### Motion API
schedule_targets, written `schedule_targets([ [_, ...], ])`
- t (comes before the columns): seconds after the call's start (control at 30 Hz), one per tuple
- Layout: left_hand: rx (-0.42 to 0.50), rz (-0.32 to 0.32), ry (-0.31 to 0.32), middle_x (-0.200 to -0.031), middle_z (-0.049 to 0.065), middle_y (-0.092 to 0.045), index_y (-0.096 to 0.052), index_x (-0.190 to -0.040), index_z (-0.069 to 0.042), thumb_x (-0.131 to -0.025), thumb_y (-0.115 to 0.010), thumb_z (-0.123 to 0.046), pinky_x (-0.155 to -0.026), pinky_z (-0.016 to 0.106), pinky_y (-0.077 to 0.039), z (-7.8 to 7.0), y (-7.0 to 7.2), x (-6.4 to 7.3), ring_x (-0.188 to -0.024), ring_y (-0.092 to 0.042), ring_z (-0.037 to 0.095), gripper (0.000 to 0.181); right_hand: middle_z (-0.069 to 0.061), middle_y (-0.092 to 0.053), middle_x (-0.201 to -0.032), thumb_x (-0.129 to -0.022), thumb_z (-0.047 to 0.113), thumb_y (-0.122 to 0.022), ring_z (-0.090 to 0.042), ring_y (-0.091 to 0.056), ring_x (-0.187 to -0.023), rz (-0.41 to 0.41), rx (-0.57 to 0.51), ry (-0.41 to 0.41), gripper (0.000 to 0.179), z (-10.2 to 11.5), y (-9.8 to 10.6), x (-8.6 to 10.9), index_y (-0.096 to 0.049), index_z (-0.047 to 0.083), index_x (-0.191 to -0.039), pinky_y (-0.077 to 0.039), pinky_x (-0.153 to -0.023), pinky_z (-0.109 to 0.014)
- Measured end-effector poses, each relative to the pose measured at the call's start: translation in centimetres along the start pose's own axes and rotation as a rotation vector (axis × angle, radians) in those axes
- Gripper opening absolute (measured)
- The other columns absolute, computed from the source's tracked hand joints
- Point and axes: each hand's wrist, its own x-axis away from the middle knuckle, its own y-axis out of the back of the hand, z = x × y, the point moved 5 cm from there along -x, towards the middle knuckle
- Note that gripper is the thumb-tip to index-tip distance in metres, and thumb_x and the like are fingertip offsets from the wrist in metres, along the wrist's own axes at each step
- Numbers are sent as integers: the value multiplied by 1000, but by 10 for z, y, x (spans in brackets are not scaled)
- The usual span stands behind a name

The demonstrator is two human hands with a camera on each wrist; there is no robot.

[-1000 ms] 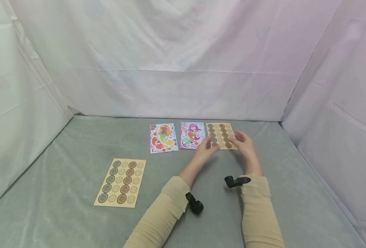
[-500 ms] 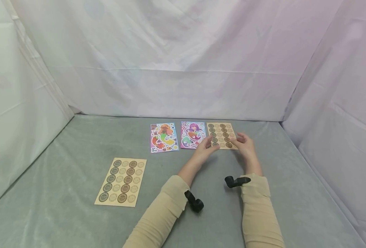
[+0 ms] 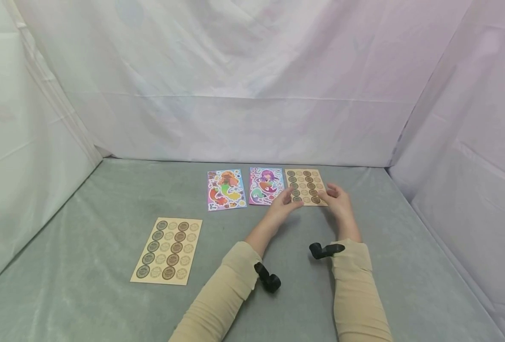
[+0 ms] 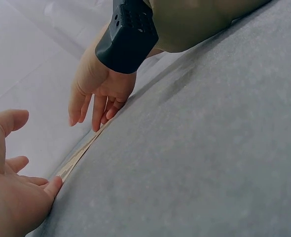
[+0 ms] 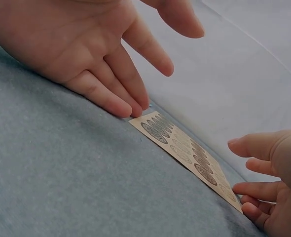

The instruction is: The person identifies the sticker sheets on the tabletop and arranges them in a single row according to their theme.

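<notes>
A tan sheet of round stickers (image 3: 305,180) lies flat at the back of the table, right of the middle. My left hand (image 3: 280,209) is at its left side, with relaxed fingertips at the sheet's near-left corner in the right wrist view. At the opposite side is my right hand (image 3: 339,202), its loosely bent fingers touching the sheet's right edge (image 5: 229,197). Neither hand grips the sheet. Directly left of it lies a mermaid sticker sheet (image 3: 266,185) with a purple-haired figure, partly behind my left hand.
Another mermaid sticker sheet (image 3: 226,190), with an orange-haired figure, lies further left. A second tan sheet of round stickers (image 3: 166,251) is nearer on the left. Grey cloth covers the table (image 3: 107,213); white fabric walls (image 3: 252,128) stand at the back and sides.
My right hand has sunk very slightly, its fingertips drawing nearer the sheet. The left hand and all the sheets have stayed where they were.
</notes>
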Motion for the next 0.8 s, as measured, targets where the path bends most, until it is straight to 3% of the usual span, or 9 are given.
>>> schedule_targets([
  [0.57,180,-7,4,-148,17,-37,-39,-145,-6,-88,-67,-15,-110,41,-28,2,1,-3,-136,-34,29,64,-24,-38,-144,-94,19,-61,-38,-38,-131,-8,-17,-41,60,1,2,-1,-36,4,-146,-32,-106,-49],
  [0.8,222,-27,-5,-145,20,-39,-40,-145,-4,-88,-65,-10,-109,40,-31,2,2,-3,-135,-36,29,62,-26,-41,-142,-93,17,-62,-38,-40,-129,-17,-57,-21,61,2,3,0,-36,1,-145,-33,-105,-48],
])
